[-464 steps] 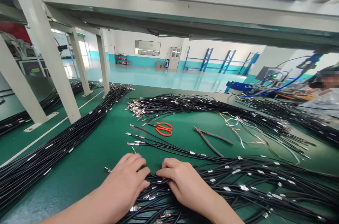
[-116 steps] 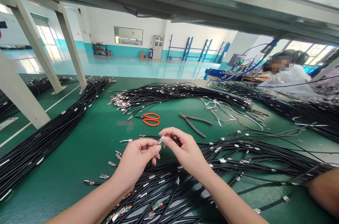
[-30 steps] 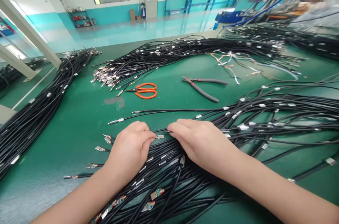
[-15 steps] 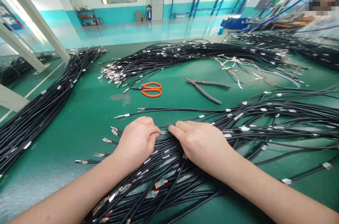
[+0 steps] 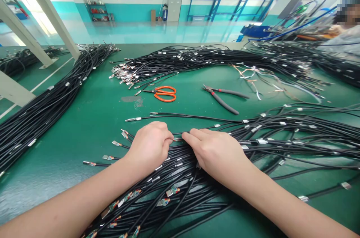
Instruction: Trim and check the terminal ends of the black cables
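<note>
My left hand is closed in a pinch at one end of a small cable connector, which shows bare metal and coloured wire ends. My right hand is closed on the black cable just behind that connector, its fingertips close to my left ones. My fingers hide the connector's tip and most of the held cable. Below both hands lies a thick bundle of black cables. Several of its loose ends carry bare plugs with small green boards, such as the plug under my right hand.
Orange-handled scissors and grey-handled cutting pliers lie on the green table beyond my hands. More cable bundles lie at the back and left. Stripped wire scraps are near the pliers. Another person is at the far right.
The view has tilted and shifted slightly, so the background sits a little further right. Both hands keep their pinch on the connector and cable, with only a slight change at the fingertips.
</note>
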### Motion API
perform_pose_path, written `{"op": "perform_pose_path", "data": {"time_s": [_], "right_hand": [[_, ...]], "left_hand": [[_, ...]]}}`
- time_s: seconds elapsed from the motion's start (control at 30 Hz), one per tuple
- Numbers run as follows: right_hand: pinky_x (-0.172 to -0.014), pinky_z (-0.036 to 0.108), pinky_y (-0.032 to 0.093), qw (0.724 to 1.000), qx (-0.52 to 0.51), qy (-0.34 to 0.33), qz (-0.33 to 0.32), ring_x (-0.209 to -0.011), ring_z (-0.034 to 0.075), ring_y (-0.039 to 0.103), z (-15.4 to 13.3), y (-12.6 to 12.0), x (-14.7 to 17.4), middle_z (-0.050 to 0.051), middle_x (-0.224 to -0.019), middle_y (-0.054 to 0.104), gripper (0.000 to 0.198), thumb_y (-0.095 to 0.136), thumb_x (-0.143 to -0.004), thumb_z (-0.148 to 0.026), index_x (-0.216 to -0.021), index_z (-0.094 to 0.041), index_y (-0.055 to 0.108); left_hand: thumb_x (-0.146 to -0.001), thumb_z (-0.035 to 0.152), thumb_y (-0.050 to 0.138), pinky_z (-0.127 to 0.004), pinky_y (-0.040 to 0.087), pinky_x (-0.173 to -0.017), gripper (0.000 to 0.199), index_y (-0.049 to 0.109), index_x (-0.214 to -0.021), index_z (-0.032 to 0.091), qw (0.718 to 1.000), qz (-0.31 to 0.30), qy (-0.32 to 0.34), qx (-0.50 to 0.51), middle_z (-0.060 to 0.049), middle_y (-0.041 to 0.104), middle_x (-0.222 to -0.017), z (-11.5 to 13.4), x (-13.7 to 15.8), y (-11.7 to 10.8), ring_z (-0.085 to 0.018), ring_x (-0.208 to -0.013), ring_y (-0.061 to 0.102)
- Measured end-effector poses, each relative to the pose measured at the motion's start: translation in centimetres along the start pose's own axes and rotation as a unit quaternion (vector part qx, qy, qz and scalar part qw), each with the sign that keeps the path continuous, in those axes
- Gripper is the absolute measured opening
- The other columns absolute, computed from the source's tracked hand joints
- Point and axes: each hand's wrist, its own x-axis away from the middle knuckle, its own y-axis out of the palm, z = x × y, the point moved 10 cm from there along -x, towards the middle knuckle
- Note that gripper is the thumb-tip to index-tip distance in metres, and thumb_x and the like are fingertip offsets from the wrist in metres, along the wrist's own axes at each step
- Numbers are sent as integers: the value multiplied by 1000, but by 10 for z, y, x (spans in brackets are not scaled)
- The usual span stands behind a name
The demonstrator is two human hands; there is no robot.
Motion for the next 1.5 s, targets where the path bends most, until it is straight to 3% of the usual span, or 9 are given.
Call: {"op": "perform_pose_path", "data": {"time_s": [0.4,1.17,1.5], "right_hand": [[-48,27,19,1000,19,-6,-3,-55,13,46,-4,1,0,1,-63,57,22,45,-73,-3,-80,-17,59],[-46,28,23,994,-17,-1,-110,-57,16,56,-2,6,-13,0,-65,61,21,51,-69,-3,-77,-19,61],[-47,26,24,996,-30,-4,-87,-57,15,55,1,5,-10,-1,-66,61,21,51,-70,-3,-79,-19,61]], "left_hand": [[-79,13,49,-30,44,-64,20,68,-74,18,1000,-9,-5,-5,-2,57,-67,1,-1,0,-17,-70,54],[-77,10,49,-31,45,-62,23,69,-73,19,1000,-10,-8,-21,-2,59,-66,1,0,2,-17,-69,55],[-76,8,49,-30,46,-62,23,69,-73,19,1000,-3,-18,-5,-2,59,-65,-1,0,1,-17,-68,55]]}}
